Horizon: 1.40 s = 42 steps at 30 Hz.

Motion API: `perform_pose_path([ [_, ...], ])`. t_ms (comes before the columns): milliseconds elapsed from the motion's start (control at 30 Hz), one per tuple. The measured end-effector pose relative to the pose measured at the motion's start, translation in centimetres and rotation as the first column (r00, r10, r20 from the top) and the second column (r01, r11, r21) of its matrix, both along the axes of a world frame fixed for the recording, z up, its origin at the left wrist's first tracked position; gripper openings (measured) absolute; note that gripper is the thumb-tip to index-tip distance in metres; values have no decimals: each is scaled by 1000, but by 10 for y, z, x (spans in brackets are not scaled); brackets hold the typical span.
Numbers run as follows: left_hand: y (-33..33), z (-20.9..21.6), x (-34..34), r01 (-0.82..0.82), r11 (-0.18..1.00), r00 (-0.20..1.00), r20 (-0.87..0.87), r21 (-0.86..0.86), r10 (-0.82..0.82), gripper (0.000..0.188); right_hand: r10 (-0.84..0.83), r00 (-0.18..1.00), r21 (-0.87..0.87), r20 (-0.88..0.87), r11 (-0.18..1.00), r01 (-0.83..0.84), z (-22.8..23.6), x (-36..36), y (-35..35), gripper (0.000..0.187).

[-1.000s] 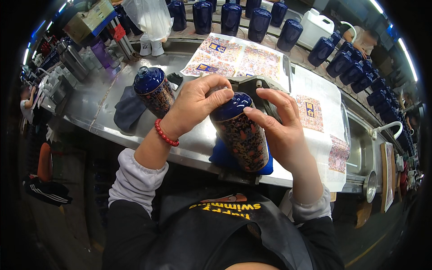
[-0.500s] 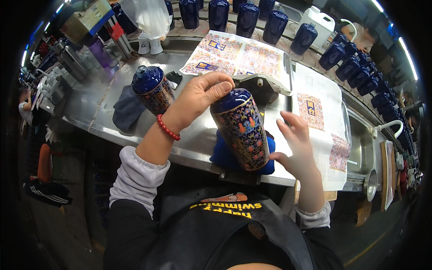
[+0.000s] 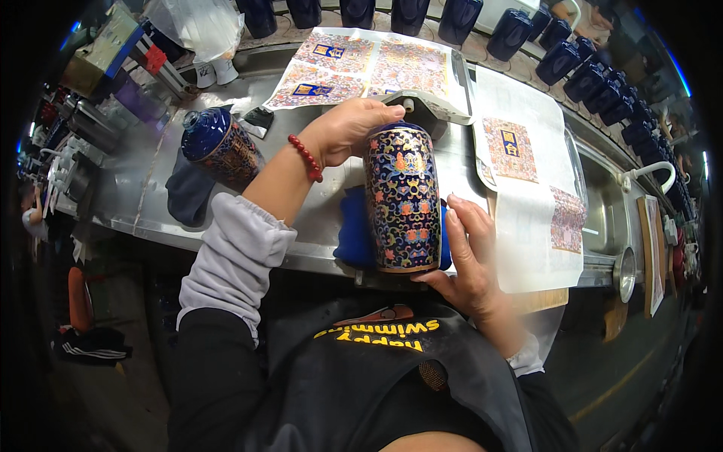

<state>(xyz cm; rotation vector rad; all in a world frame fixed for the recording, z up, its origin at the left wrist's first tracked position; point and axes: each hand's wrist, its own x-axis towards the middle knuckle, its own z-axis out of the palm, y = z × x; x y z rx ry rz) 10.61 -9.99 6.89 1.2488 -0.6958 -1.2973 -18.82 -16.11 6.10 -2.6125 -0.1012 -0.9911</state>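
Observation:
A dark blue bottle [image 3: 403,200] with a colourful floral pattern hangs tilted in front of me over the bench edge. My left hand [image 3: 354,132], with red beads at its wrist, is closed around the bottle's neck end, which its fingers partly hide. At the lower end, my right hand [image 3: 471,264] has its thumb under the base and its fingers along the right side. Behind the bottle lies a bright blue cloth pad [image 3: 354,230]. Left of my forearm, a second patterned bottle [image 3: 226,147] leans on a dark cloth [image 3: 194,192].
Printed pattern sheets [image 3: 410,64] lie on a tray at the back, and another white sheet [image 3: 527,248] covers the bench at right. Plain dark blue bottles [image 3: 459,19] line the far ledge. A sink [image 3: 602,215] with a white tap is beyond the right sheet.
The bottle has turned more upright in view, its patterned side facing me. My right hand has come in from the right and now touches its lower end.

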Motion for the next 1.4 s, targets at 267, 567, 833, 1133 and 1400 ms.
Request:
perform_pose_path([
  [267, -15, -13, -12, -216, 976, 976, -32, 19, 217, 50, -59, 997, 75, -46, 995, 62, -7, 7, -1, 93],
  [567, -9, -6, -14, -276, 960, 961, -12, -38, 276, 63, -80, 994, 119, -68, 989, 88, -16, 16, -5, 88],
  [833, 16, -15, -35, -278, 860, 710, 511, -428, 484, 44, -40, 993, 154, -113, 986, 58, -16, 16, -13, 88],
  [1133, 17, -8, -38, -208, 807, 588, 589, -553, 554, 19, 18, 987, 293, -157, 956, 29, 8, 10, -37, 72],
  [1400, 10, 5, -26, -105, 859, 639, 628, -501, 444, 21, 13, 1000, 599, -23, 801, 4, 40, 36, -83, 49],
])
